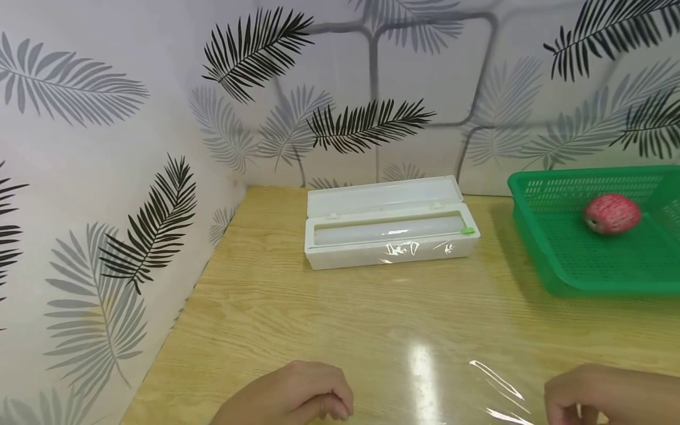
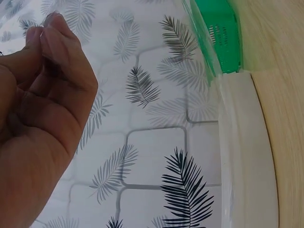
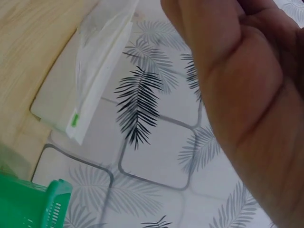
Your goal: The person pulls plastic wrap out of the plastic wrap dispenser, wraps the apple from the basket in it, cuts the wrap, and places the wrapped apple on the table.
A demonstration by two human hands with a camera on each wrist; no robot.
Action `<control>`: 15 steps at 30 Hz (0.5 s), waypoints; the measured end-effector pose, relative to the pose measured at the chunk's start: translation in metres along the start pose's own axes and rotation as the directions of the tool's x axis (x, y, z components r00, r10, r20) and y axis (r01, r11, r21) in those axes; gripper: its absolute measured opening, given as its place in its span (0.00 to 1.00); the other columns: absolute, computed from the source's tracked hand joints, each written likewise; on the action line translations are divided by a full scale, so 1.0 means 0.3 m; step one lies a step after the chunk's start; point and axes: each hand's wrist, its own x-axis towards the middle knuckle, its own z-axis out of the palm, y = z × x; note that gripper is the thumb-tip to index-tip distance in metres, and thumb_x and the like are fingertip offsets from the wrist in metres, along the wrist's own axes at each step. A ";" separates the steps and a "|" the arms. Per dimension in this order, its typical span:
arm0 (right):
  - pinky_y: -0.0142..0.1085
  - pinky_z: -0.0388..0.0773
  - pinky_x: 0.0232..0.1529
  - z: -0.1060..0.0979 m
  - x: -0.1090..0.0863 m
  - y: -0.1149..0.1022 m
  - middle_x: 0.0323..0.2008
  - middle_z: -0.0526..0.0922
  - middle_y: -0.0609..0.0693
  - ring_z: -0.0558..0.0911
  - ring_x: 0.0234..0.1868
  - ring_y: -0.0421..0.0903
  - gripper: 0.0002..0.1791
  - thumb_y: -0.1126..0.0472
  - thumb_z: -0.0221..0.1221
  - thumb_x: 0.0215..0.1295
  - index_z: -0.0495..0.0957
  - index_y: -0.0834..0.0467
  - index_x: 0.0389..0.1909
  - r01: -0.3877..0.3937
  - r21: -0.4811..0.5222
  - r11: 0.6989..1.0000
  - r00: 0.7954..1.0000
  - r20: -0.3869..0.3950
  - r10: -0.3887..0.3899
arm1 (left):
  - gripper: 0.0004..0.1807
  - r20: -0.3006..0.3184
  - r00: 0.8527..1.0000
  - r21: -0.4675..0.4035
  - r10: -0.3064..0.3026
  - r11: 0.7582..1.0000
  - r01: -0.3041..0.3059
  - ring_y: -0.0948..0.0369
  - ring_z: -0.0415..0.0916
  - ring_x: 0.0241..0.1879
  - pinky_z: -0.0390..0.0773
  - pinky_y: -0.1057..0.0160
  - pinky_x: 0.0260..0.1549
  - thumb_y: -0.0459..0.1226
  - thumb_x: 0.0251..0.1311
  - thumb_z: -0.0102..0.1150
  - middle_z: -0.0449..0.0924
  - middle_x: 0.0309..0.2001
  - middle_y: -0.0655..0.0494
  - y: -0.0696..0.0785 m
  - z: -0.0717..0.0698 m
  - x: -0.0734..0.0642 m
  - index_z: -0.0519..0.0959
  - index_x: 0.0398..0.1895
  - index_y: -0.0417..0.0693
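Observation:
A sheet of clear cling film [image 1: 496,378] stretches from the white dispenser box [image 1: 350,258] toward the two hands, showing mostly as bright glints. My left hand [image 1: 297,392] pinches one corner of the film between thumb and fingertips, which show pressed together in the left wrist view. At the lower right, my right hand [image 1: 600,392] has its fingers curled down and grips the film's other side; its fingertips are hidden in the right wrist view. The box's lid [image 1: 382,198] is raised, and the film roll [image 1: 390,230] lies inside. A green slider [image 1: 467,231] sits at the box's right end.
A green plastic basket [image 1: 563,286] stands at the right, holding a red dragon-fruit-like fruit [image 1: 613,213]. Behind the wooden table [image 1: 255,319] rises a wall [image 1: 340,77] with a feather-leaf pattern, and another patterned wall runs along the left edge.

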 end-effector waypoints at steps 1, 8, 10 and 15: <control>0.19 0.71 0.26 0.001 0.004 0.003 0.24 0.75 0.40 0.71 0.31 0.24 0.14 0.73 0.60 0.46 0.73 0.51 0.29 -0.027 0.019 0.999 1.000 0.012 0.027 | 0.04 0.004 1.000 0.000 -0.023 1.000 0.023 0.75 0.69 0.33 0.74 0.77 0.32 0.34 0.65 0.49 0.76 0.33 0.64 -0.004 0.003 -0.002 0.74 0.37 0.52; 0.23 0.70 0.23 0.014 0.015 0.010 0.25 0.73 0.33 0.71 0.28 0.25 0.11 0.69 0.61 0.51 0.73 0.49 0.28 -0.163 0.065 0.984 0.987 0.020 0.162 | 0.04 0.008 0.999 0.000 -0.044 0.999 0.044 0.77 0.72 0.37 0.75 0.75 0.37 0.36 0.66 0.48 0.77 0.35 0.65 -0.040 0.023 0.005 0.74 0.37 0.52; 0.22 0.68 0.21 0.019 0.018 0.009 0.24 0.72 0.33 0.70 0.27 0.25 0.12 0.68 0.61 0.51 0.72 0.48 0.27 -0.171 0.044 0.984 0.985 -0.001 0.172 | 0.04 0.012 0.999 0.002 -0.030 1.000 0.030 0.77 0.72 0.38 0.75 0.75 0.38 0.35 0.66 0.48 0.77 0.35 0.65 -0.054 0.029 0.010 0.74 0.38 0.51; 0.24 0.66 0.17 0.027 0.026 0.006 0.22 0.70 0.31 0.68 0.23 0.25 0.10 0.67 0.61 0.52 0.74 0.47 0.28 -0.260 0.114 0.959 0.965 -0.002 0.262 | 0.05 0.017 0.999 0.003 -0.036 0.999 0.036 0.78 0.71 0.39 0.75 0.75 0.38 0.36 0.66 0.48 0.77 0.35 0.66 -0.083 0.043 0.017 0.75 0.39 0.52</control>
